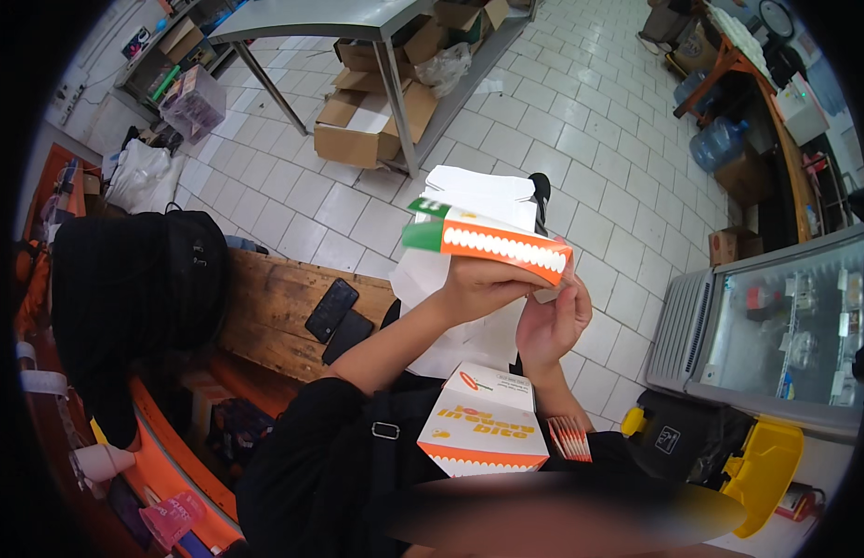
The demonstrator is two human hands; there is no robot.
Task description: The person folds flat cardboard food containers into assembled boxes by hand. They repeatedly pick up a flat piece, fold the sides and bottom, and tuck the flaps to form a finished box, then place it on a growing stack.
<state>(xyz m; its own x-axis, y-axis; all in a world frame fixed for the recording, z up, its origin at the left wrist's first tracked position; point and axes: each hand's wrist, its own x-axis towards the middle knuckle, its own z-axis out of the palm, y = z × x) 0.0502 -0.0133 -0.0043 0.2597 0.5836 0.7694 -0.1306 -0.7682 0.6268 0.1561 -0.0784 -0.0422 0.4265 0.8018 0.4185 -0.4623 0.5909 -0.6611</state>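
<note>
My left hand (483,286) is closed on a cardboard food carton (502,249), folded narrow, orange and white with a green end. The fingers of my right hand (554,321) pinch the carton's right-hand corner. On my lap, nearer my body, rests another printed carton (483,420), white, yellow and orange, its panels partly folded. White cardboard sheets (476,184) lie beneath and beyond my hands. Beside my right forearm is a small fan of orange-and-white striped pieces (569,439); what they are I cannot make out.
Left of me, a wooden bench (264,302) holds a phone (331,310) and a black backpack (139,288). A steel table (320,17) stands ahead, with cardboard boxes (376,121) under it. At right are a glass-topped freezer (776,325) and a black-and-yellow bin (683,437).
</note>
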